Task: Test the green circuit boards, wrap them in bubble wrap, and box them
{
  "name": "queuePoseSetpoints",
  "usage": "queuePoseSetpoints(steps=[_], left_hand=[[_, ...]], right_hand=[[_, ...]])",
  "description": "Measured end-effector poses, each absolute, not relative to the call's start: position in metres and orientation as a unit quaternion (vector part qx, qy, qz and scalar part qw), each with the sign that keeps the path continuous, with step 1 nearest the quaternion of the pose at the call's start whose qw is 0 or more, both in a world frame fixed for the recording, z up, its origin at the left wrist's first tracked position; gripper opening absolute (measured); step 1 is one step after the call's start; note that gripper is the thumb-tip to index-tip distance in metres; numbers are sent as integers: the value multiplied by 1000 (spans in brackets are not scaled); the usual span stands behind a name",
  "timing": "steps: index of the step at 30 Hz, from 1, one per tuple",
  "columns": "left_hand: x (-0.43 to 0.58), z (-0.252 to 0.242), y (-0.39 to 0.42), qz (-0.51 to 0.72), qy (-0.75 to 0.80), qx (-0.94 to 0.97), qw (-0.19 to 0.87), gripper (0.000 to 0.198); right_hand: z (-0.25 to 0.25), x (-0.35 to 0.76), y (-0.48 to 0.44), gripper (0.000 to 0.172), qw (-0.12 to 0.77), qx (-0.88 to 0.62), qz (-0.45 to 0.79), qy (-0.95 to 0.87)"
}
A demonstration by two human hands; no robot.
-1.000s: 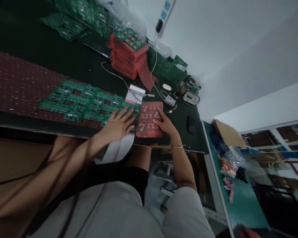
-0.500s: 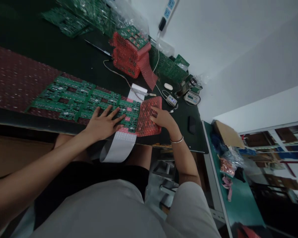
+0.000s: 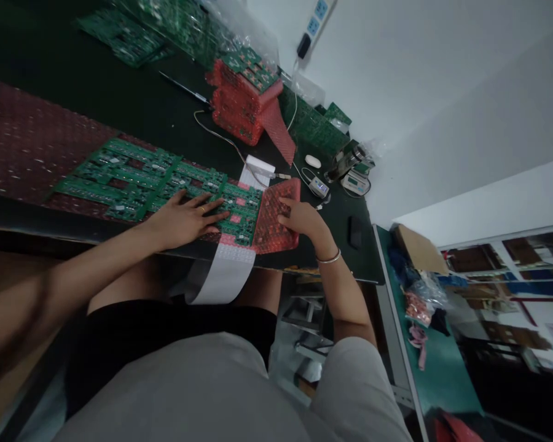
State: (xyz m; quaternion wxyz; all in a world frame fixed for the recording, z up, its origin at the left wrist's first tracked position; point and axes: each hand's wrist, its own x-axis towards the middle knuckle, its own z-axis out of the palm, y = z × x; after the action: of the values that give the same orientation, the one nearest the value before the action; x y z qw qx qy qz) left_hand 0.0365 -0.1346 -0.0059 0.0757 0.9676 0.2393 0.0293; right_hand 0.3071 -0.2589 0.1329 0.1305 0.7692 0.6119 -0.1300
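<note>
My left hand lies with spread fingers on a row of green circuit boards. The boards rest on a long strip of red bubble wrap. At the right end of the row, a flat red bubble-wrapped bundle has dark shapes showing through. My right hand grips this bundle at its right side, thumb and one finger on top and the other fingers hidden. A white paper strip passes under the boards and hangs over the table's front edge.
Behind the row stands a red bubble-wrapped stack with boards on top. A pen-like tool, a cable, a white oval object, a small meter, a bottle and a dark phone-like object lie around.
My left hand has slid slightly left and its forearm lies flatter. My right hand stays on the wrapped bundle. The view has shifted a little.
</note>
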Motion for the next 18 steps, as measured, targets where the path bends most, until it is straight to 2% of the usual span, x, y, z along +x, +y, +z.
queuePoseSetpoints(steps=[5,11,18], left_hand=[[27,-7,-133,21,258,963,70,49],[22,-13,-129,37,252,963,84,51],[32,-5,-137,43,244,963,109,48]], right_hand=[[135,288,-249,62,147,754,-93,634],[139,257,-232,45,154,742,-57,650],[143,251,-227,49,155,750,-62,640]])
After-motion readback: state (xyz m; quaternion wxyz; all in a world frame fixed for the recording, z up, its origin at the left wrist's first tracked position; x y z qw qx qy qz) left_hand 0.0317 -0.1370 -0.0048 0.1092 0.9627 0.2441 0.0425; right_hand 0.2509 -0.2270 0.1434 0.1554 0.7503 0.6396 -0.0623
